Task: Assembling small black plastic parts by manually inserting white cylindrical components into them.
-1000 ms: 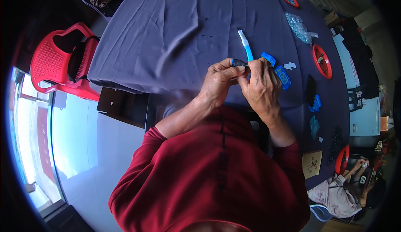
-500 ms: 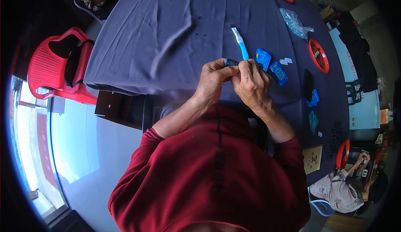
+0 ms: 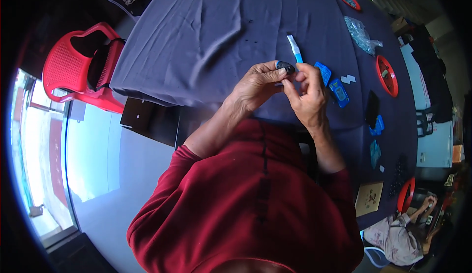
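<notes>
Between thumb and fingers, my left hand (image 3: 258, 82) pinches a small dark piece with a blue edge (image 3: 285, 67); whether the piece partly covers a fingertip is unclear. Close on its right, my right hand (image 3: 310, 96) has its fingers half bent and apart, with the thumb tip near the left fingertips. I see nothing in it. Just beyond the right fingers, a slim blue-handled tool with a pale tip (image 3: 295, 47) lies on the cloth, its near end hidden by the hand. To the right are two blue plastic cases (image 3: 339, 92) and small white pieces (image 3: 348, 79).
A dark cloth (image 3: 196, 42) covers the table. Farther right sit a clear bag (image 3: 363, 36), red trays (image 3: 387, 75), a black flat object (image 3: 372, 106) and a card (image 3: 368, 198). A red chair (image 3: 69, 69) stands left. Other people sit at far left and lower right.
My right fingers have loosened and spread from a tight pinch beside the left hand. The dark piece shows more fully now in my left hand. The whole view has shifted slightly.
</notes>
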A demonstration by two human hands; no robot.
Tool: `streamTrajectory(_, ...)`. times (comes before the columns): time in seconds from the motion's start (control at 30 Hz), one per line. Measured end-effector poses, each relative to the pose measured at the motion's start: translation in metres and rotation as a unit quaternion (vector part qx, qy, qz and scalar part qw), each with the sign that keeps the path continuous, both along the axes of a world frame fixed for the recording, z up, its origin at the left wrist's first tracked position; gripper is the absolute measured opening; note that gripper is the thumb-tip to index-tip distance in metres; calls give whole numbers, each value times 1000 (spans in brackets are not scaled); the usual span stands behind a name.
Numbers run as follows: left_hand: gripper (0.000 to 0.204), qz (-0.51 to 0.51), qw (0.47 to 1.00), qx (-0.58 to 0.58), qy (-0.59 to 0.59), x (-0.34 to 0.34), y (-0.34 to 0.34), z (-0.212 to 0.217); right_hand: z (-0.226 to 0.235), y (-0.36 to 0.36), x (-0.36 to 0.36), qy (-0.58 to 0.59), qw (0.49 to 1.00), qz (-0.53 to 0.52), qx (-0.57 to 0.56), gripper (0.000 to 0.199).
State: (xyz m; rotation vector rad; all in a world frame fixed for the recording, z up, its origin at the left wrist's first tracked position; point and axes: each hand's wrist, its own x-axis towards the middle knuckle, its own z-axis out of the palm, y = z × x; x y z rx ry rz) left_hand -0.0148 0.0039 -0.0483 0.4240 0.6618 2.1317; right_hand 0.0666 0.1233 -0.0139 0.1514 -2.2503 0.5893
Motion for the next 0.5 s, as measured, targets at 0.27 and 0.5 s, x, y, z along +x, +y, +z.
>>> streamTrajectory(0.27,18,-28,998,54,32,-6,-25,18,-13,4,10,2,997,46,-68,26)
streamTrajectory(0.5,19,53,997,-43,40,4,-82,19,-9,-19,15,-27,995,81,-57,38)
